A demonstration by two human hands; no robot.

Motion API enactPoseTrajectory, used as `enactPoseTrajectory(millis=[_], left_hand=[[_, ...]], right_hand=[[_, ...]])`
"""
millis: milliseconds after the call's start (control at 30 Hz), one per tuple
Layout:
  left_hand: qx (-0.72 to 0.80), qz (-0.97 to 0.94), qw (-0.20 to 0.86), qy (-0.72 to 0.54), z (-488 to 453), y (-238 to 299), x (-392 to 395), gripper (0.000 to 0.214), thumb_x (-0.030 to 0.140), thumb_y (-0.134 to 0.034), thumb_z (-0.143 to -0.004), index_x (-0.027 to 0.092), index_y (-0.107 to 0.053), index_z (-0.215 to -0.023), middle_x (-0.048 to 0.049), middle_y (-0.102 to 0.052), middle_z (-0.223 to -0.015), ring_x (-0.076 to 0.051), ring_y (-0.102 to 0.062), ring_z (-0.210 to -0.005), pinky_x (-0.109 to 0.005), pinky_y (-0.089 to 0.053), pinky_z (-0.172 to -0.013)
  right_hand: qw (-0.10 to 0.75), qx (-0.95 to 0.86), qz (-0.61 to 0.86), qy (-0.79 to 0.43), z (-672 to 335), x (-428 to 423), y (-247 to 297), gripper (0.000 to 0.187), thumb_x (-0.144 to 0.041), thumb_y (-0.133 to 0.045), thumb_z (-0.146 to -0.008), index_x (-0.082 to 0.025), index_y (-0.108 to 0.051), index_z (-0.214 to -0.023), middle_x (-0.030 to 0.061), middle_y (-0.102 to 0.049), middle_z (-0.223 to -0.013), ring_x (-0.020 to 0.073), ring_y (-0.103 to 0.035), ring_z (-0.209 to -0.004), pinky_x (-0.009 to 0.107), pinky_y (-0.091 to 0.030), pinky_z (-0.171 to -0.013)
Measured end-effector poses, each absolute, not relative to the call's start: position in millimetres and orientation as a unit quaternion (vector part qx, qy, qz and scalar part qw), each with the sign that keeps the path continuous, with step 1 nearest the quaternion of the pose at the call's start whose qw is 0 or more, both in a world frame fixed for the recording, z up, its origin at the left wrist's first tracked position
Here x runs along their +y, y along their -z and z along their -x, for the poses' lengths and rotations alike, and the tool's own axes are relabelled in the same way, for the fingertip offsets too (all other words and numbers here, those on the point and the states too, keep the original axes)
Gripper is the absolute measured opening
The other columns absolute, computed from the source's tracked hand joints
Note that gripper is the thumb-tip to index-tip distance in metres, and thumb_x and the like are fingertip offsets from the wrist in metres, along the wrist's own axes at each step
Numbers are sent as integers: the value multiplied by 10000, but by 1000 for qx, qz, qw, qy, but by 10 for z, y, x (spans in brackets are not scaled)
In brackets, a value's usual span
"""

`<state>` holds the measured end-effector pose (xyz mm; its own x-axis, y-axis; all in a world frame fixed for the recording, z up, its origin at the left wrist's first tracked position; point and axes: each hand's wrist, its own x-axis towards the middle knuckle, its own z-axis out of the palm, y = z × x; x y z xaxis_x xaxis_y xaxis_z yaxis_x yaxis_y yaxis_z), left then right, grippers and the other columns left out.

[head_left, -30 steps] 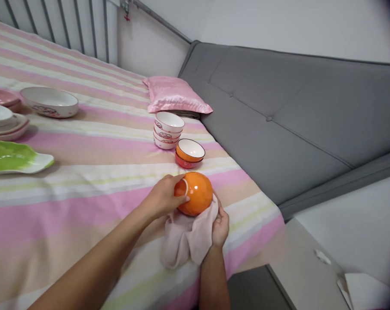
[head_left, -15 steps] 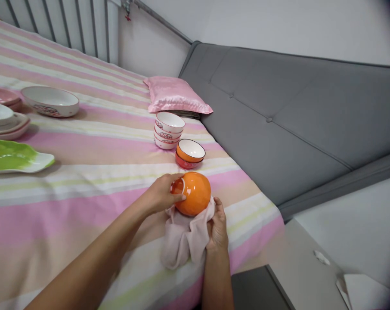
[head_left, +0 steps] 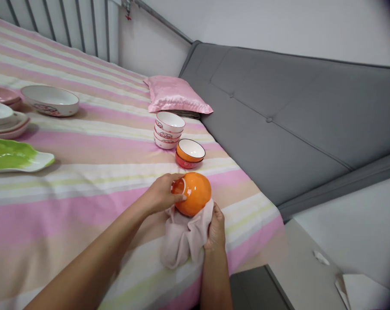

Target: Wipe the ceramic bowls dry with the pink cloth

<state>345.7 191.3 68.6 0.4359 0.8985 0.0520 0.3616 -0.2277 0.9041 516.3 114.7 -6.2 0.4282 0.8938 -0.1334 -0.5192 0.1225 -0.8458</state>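
As the left hand (head_left: 161,196) clasps the orange bowl (head_left: 195,191) by its foot and the right hand (head_left: 216,230) presses a bunched cloth (head_left: 182,239) beneath it, wiping seems the step in hand, with a turn of the bowl needed next.

Bed (head_left: 94,142) in front of me, w/ a sheet striped pink, cream & pale green, fills most of the view. Along its R side runs a grey padded headboard (head_left: 295,116), buttoned, w/ stitched panels. A pink satin pillow (head_left: 175,94) lies where headboard & far wall meet. Wall (head_left: 279,26) above is plain white, evenly lit, no hard shadows. Far L, grey vertical bars (head_left: 69,21) stand behind the bed; a thin metal pipe (head_left: 162,21) slants down the wall twd the headboard. Near my R, a pale ledge (head_left: 298,267) sits just beside the bed corner, w/ a torn paper (head_left: 363,292) at its edge. Dark grey surface (head_left: 256,288) below, can't tell what.
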Motion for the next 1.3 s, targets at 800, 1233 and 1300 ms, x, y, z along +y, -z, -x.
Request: enactPoseTrajectory(millis=[800,1233,1300], left_hand=[[449,-844,240,-168,-3605,-972,1566,566,158,-662,-670,194,-544,-1222,-91,-607,-1103,-274,-638,-901,-348,-475,-764],[487,-786,301,-233,-3593,-868,1685,616,273,-705,-617,216,-605,-1221,-95,-655,-1095,-288,-620,-971,-351,-493,-809],[491,-770,324,-246,-3577,-853,1719,638,273,-715,-608,215,-604,-1233,-91,-665,-1096,-287,-622,-987,-344,-504,-813]], right_hand=[[674,-165,424,-582,-5189,1101,-70,458,-587,-487,-775,-223,-685,-968,45,-729,-974,225,-665,-988,372,-538,-892],[706,-191,449,-514,-5169,1139,-52,431,-513,-569,-760,-198,-651,-1044,49,-724,-968,223,-677,-935,375,-555,-829],[706,-214,462,-492,-5178,1145,-21,429,-507,-595,-752,-196,-649,-1043,45,-725,-926,213,-681,-893,358,-554,-805]])
